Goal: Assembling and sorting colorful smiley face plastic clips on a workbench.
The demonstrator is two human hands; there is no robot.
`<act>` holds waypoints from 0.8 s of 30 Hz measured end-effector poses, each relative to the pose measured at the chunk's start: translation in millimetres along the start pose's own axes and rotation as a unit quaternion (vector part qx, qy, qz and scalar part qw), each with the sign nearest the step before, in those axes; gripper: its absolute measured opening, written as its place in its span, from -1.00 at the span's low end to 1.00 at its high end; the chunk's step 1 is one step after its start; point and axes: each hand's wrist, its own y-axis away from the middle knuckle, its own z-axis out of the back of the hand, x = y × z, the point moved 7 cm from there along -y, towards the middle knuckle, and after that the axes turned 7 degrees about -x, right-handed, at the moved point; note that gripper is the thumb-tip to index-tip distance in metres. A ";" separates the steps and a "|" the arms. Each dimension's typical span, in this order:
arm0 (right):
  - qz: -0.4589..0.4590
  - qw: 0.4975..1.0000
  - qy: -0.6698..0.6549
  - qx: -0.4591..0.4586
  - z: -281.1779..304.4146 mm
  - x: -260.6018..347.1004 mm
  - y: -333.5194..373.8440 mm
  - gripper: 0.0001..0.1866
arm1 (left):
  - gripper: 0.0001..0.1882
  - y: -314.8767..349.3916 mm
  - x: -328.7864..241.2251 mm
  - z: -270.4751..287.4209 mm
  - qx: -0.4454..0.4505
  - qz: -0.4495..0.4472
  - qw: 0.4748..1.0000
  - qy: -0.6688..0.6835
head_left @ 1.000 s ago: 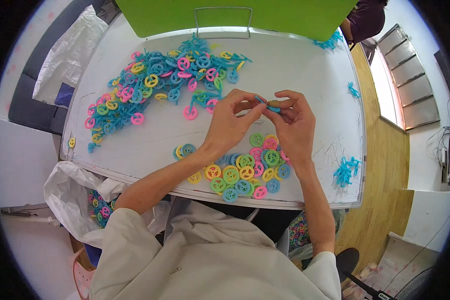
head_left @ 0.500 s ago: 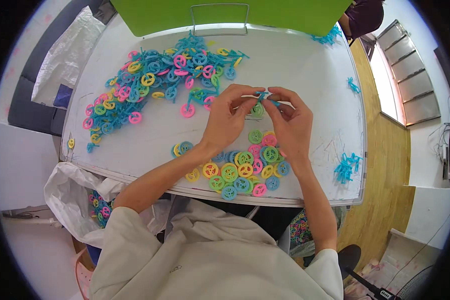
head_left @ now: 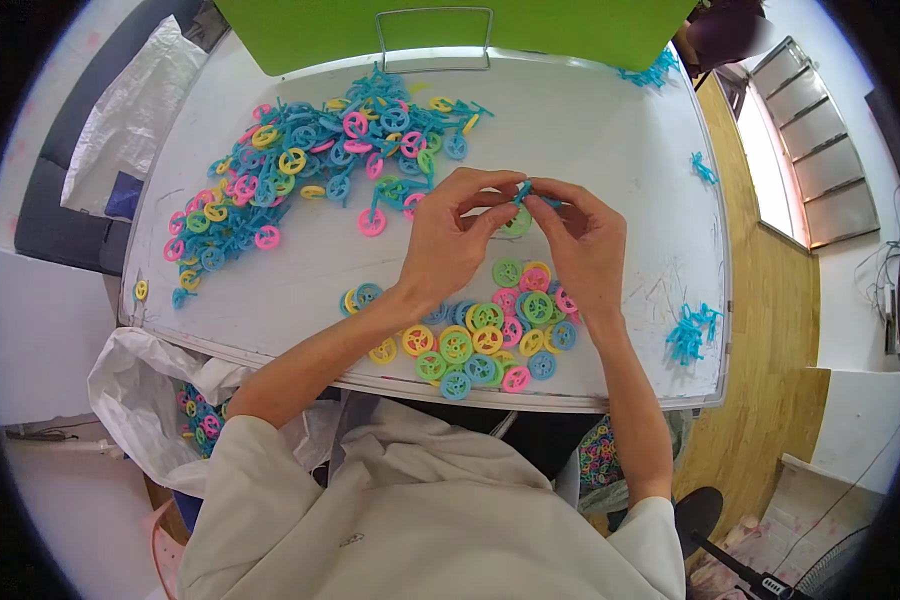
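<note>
Above the middle of the white table, my left hand (head_left: 448, 238) and my right hand (head_left: 587, 240) meet fingertip to fingertip. Both pinch a small blue plastic stem piece (head_left: 523, 191), largely covered by the fingers. A green spoked wheel (head_left: 516, 224) shows just below the fingertips; whether it is joined to the stem I cannot tell. Closer to me lie loose wheels (head_left: 456, 346) in green, yellow, pink and blue, some overlapping. At the far left spreads a heap of blue stems with coloured wheels (head_left: 292, 161).
Blue stem pieces (head_left: 692, 334) lie at the table's right edge, with more (head_left: 705, 168) farther back. A green board (head_left: 570, 30) with a wire handle stands behind. White sacks (head_left: 140, 380) of parts hang at the near left. Another person (head_left: 722, 35) is at the far right.
My fingertips have drawn closer together around the blue stem piece. The whole view has shifted slightly; the heaps look unchanged.
</note>
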 end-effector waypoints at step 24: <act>-0.073 0.997 -0.019 0.031 3.8 -3.7 -4.1 -0.79 | -0.75 -8.9 -2.2 10.1 0.034 0.037 0.997 -0.066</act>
